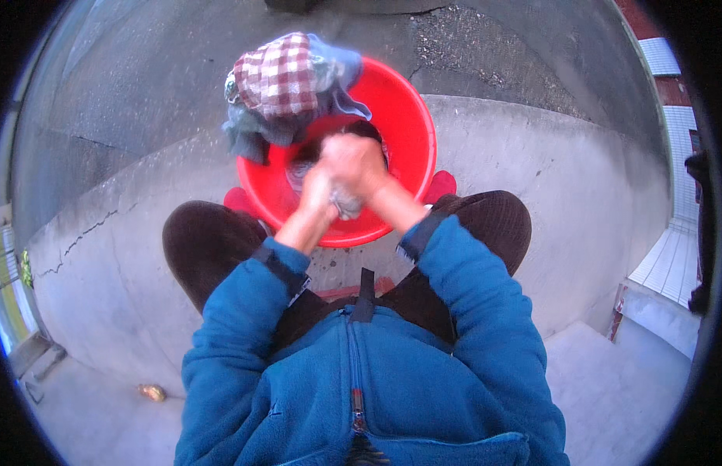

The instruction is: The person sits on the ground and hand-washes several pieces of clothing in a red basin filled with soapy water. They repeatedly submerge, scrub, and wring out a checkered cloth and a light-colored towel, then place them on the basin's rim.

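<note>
My left hand (320,180) and my right hand (358,160) press together over a round red plastic basin (428,137), closed on a wet greyish cloth (346,204) that shows below them. Motion blurs the fingers. Dark, wet fabric (361,129) lies in the basin behind the hands, partly hidden by them. Over the basin's far left rim hangs a pile of cloths: a red-and-white checked cloth (276,78) on top, a light blue cloth (343,61) beside it and a grey-green cloth (250,134) beneath.
The basin stands on pale concrete between my knees, with red shoes (441,185) at its sides. A crack (84,236) runs through the concrete at left. Beyond is rough darker paving (483,52). A small brownish object (151,392) lies at lower left, and a ledge (658,314) stands at right.
</note>
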The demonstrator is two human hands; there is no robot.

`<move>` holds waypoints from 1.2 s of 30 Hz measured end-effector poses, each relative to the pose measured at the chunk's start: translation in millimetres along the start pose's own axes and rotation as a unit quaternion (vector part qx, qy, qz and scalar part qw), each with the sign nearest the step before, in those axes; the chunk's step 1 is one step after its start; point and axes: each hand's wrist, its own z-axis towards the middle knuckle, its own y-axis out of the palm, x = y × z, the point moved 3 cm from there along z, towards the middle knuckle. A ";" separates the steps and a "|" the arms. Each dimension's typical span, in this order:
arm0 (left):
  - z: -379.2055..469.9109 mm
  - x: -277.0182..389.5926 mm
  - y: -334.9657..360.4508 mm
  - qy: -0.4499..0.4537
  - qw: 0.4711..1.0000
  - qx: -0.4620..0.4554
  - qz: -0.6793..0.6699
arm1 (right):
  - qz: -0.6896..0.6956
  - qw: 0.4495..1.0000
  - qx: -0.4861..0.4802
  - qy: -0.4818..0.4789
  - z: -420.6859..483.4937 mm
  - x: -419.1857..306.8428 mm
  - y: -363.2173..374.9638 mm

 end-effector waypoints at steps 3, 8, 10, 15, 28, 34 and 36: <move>-13.9 13.1 15.4 0.061 0.990 -0.012 0.127 | -0.026 0.993 -0.015 0.110 12.5 41.4 -7.8; -21.8 70.0 12.9 0.234 0.936 -0.014 0.262 | 0.085 0.896 -0.360 0.247 1.2 75.7 -9.0; -25.2 81.7 11.8 0.261 0.923 -0.061 0.278 | 0.186 0.840 -0.476 0.179 -7.2 63.3 -10.5; -33.7 90.4 9.0 0.231 0.926 -0.024 0.299 | 0.352 0.775 -0.514 0.107 -11.6 38.7 -12.5; -36.4 92.2 -16.2 0.223 0.522 0.050 0.822 | 0.268 0.691 -0.640 0.204 -25.8 25.1 110.3; -42.0 92.3 -20.9 0.180 0.519 0.018 0.835 | 0.315 0.744 -0.578 0.114 -40.9 -4.6 114.8; -46.4 97.9 -16.5 0.199 0.535 0.017 0.821 | 0.341 0.733 -0.582 0.084 -34.6 -4.7 91.0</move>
